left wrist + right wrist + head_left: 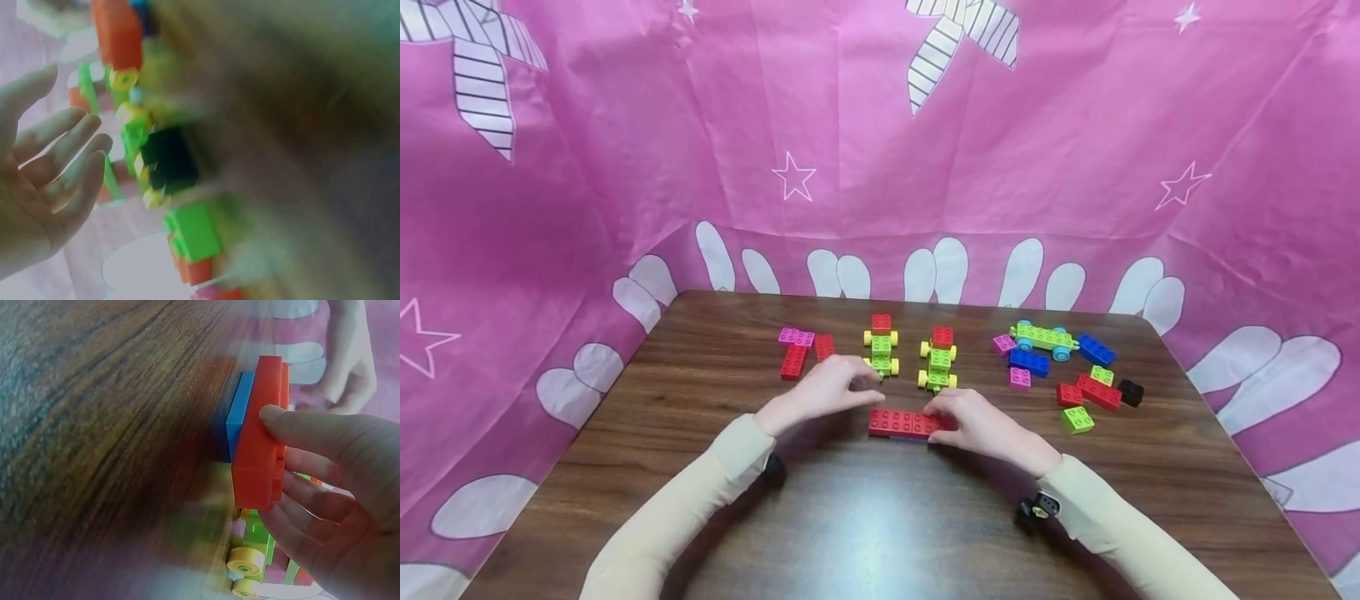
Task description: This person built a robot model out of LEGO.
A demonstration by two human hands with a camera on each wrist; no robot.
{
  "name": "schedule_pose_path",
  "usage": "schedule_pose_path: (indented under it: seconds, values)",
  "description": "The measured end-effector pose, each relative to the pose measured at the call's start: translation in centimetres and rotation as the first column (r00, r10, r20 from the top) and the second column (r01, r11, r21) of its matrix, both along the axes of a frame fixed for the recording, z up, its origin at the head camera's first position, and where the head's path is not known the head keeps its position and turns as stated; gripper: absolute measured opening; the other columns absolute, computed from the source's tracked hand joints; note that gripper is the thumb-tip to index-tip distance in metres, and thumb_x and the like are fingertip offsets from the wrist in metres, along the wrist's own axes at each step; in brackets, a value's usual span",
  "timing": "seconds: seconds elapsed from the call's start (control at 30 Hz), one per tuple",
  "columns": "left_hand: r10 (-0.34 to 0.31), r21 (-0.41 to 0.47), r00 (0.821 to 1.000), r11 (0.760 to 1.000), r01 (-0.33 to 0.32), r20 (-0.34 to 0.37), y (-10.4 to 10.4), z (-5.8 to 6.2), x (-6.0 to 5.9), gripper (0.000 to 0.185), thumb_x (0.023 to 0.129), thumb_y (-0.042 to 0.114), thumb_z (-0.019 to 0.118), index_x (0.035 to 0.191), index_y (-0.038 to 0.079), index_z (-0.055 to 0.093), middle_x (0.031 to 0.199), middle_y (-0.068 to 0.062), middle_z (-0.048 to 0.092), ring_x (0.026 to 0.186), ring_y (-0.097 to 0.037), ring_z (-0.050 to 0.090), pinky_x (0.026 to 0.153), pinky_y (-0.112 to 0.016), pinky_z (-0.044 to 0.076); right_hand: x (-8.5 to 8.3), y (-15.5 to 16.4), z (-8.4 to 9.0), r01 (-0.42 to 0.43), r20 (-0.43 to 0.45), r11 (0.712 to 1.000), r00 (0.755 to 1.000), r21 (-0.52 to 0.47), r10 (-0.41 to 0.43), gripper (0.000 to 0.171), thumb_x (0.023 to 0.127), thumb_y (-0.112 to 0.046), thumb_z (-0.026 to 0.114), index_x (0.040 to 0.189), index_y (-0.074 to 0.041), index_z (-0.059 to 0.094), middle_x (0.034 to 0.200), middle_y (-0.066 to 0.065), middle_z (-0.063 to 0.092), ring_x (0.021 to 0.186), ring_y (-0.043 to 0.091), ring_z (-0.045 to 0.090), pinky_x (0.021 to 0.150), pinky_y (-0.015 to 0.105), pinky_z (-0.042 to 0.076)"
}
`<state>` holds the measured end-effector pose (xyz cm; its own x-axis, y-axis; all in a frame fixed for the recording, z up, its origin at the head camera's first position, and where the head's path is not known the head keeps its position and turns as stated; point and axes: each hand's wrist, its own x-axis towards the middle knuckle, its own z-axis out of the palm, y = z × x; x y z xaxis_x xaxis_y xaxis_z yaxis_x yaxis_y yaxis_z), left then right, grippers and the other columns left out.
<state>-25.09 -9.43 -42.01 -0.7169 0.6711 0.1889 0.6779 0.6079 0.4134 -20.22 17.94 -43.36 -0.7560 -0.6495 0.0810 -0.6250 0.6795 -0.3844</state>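
The right hand (981,427) pinches the red bar (904,423), already stacked on a blue brick (239,415) on the table (865,517), while the left hand (823,387), fingers relaxed and spread, hovers just beyond its far end near two finished wheeled cars (881,351), with loose bricks (1078,392) lying unused off to the right.

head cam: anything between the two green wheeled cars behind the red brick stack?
Nothing: bare table separates the left car from the right car in the head view. The red brick stack lies nearer the person.
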Motion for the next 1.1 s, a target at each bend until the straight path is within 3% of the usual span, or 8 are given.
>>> schedule_pose_path:
  seconds: [0.17,0.33,0.63,0.87,1.1]
  values:
    - [0.065,0.096,0.996,0.993,-0.070,0.057,-0.7,1.2,-2.5,0.036,0.089,0.029,0.074,0.113,0.003,0.072,0.109,-0.012,0.075,0.099,-0.022,0.071,0.090,-0.036,0.058,0.1,0.1,-0.1,0.004,0.004,1.000,1.000,0.002,-0.004,0.033,0.082,-0.029,0.081,0.110,-0.013,0.073,0.102,0.000,0.073,0.090,0.011,0.065,0.084,0.032,0.058]
    - [0.099,0.133,0.991,0.985,-0.111,0.094,-1.0,2.4,-4.6,0.035,0.090,0.025,0.073,0.116,0.001,0.070,0.112,-0.015,0.074,0.102,-0.025,0.070,0.092,-0.040,0.057,0.2,0.1,-0.1,0.006,0.001,1.000,1.000,0.006,-0.006,0.034,0.082,-0.029,0.081,0.110,-0.012,0.073,0.103,0.000,0.073,0.091,0.010,0.065,0.085,0.032,0.058]
    - [0.163,0.065,0.980,0.983,-0.170,0.111,-0.4,3.0,-7.8,0.042,0.091,0.026,0.072,0.124,0.000,0.065,0.121,-0.015,0.070,0.113,-0.028,0.067,0.100,-0.042,0.053,0.2,0.1,-0.1,0.003,-0.014,1.000,1.000,0.000,-0.003,0.033,0.082,-0.028,0.081,0.110,-0.012,0.073,0.103,0.000,0.073,0.091,0.010,0.065,0.085,0.033,0.058]
    - [0.155,0.043,0.980,0.986,-0.162,0.121,0.0,2.3,-9.2,0.047,0.090,0.023,0.072,0.130,-0.001,0.062,0.124,-0.017,0.069,0.112,-0.029,0.067,0.099,-0.043,0.053,0.3,0.0,0.0,0.006,0.003,1.000,1.000,0.009,-0.006,0.033,0.083,-0.028,0.080,0.112,-0.013,0.073,0.105,0.000,0.073,0.094,0.012,0.066,0.087,0.034,0.058]
    - [0.175,0.029,0.972,0.983,-0.182,0.159,0.6,1.9,-9.4,0.045,0.091,0.022,0.071,0.133,0.005,0.062,0.130,-0.013,0.068,0.118,-0.026,0.066,0.102,-0.042,0.052,0.2,-0.2,0.2,0.003,0.005,1.000,1.000,0.024,-0.003,0.033,0.084,-0.027,0.080,0.113,-0.013,0.072,0.106,0.001,0.073,0.095,0.012,0.067,0.088,0.035,0.058]
